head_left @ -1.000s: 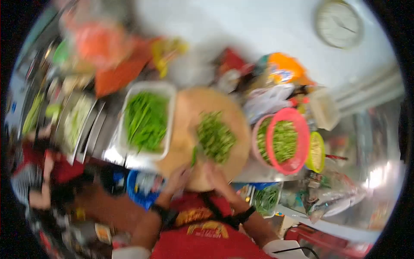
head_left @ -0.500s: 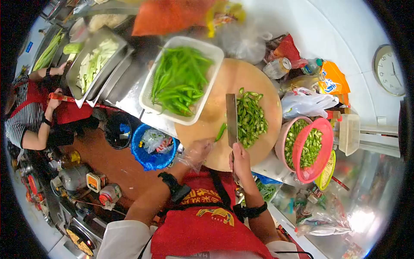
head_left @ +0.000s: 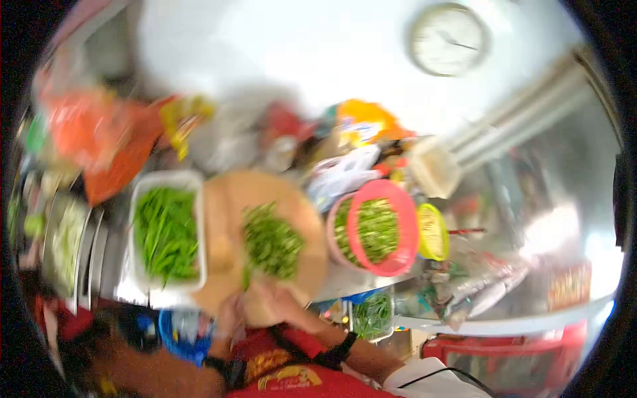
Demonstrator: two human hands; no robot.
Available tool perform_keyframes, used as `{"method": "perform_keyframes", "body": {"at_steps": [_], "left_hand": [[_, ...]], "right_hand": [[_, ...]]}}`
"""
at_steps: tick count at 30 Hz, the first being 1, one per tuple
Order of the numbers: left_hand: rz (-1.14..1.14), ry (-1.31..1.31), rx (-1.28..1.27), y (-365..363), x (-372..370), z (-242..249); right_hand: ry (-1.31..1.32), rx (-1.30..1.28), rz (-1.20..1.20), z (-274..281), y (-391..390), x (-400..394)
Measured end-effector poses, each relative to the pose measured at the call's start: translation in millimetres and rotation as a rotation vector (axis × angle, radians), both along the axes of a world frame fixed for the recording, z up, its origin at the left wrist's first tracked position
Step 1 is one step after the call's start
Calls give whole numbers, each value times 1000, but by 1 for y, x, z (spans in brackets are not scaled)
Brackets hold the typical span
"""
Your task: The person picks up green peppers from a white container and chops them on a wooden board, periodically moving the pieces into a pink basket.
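Observation:
Motion smears this view. My left hand [head_left: 229, 314] is low at the near edge of the round chopping board [head_left: 222, 212], its fingers too blurred to read. My right hand [head_left: 277, 302] is close beside it at the same edge, near the chopped green chillies [head_left: 272, 242]. I cannot make out a cleaver in it now. One uncut green chilli [head_left: 246, 277] lies just beyond the hands. Left of the board stands a white basket [head_left: 201, 232] of whole green chillies [head_left: 166, 232].
Right of the board, a pink basket [head_left: 413, 232] leans on a bowl, with chopped chillies inside. A yellow-green basket [head_left: 434, 232] adjoins it. Plastic bags [head_left: 342, 172] and packets line the back by the wall. A blue-lined bin [head_left: 174, 338] sits below left; a clock [head_left: 448, 40] hangs above.
My view has swung right and up, blurring everything. The cleaver seen in my right hand earlier can no longer be made out. My hands appear closer together at the board's near edge.

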State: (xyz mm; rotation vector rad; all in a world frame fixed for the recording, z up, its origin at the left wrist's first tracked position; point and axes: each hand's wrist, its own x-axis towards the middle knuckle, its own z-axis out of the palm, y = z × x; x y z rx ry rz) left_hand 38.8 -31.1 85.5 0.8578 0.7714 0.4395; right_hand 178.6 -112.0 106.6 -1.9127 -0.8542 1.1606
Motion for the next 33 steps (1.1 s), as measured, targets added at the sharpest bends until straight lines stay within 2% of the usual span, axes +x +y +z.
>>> {"method": "perform_keyframes", "body": {"at_steps": [1,2,3,4,6,7,8,10,11,13,16,18,20,22,23,25,26,28,29,31,32,33], "left_hand": [[-136,407,536,-1,-22,-109],[-207,415,705,2,-17,-86],[-265,438,866,3,-21,-56],[-274,421,889,3,-19,-51],[-254,496,744,4,-17,-45],[-175,363,613,3,-14,-37],[-166,369,612,4,-17,-44],[-282,449,859,7,-22,-62],[-281,450,859,7,-21,-59],[-291,475,786,5,-20,-50],[-284,483,742,7,-16,-36],[-266,434,688,6,-27,-86],[-270,374,637,5,-20,-77],[-321,414,534,6,-21,-54],[-310,421,532,7,-19,-51],[-305,513,780,4,-22,-47],[-302,518,774,4,-21,-46],[-229,436,827,4,-17,-45],[-229,447,821,2,-16,-43],[-196,424,836,2,-18,-40],[-187,444,827,5,-16,-56],[-140,371,632,4,-13,-84]], "right_hand": [[124,20,22,24,1,2],[-45,-7,29,-10,-4,0],[-46,-29,51,-18,-4,1],[-59,-13,31,-12,-1,5],[-7,-139,74,-2,4,4],[-29,-57,21,9,3,-1],[-26,-55,31,15,1,-2],[84,-162,55,22,-1,0],[84,-162,55,7,-2,0],[22,-62,59,-35,-7,-2],[77,-138,31,14,-3,-4],[45,-56,29,-15,-9,-8],[8,23,4,-8,-12,-5],[140,-219,50,6,-5,-1],[142,-219,63,11,-3,-1],[101,-192,81,17,-5,-6],[105,-196,87,6,-7,-10],[-58,35,66,-30,-13,-13],[-48,31,72,-39,-13,-10],[-50,-136,91,-53,-11,-9],[-36,-139,109,-33,-7,-7],[24,-188,117,6,-2,-4]]}}
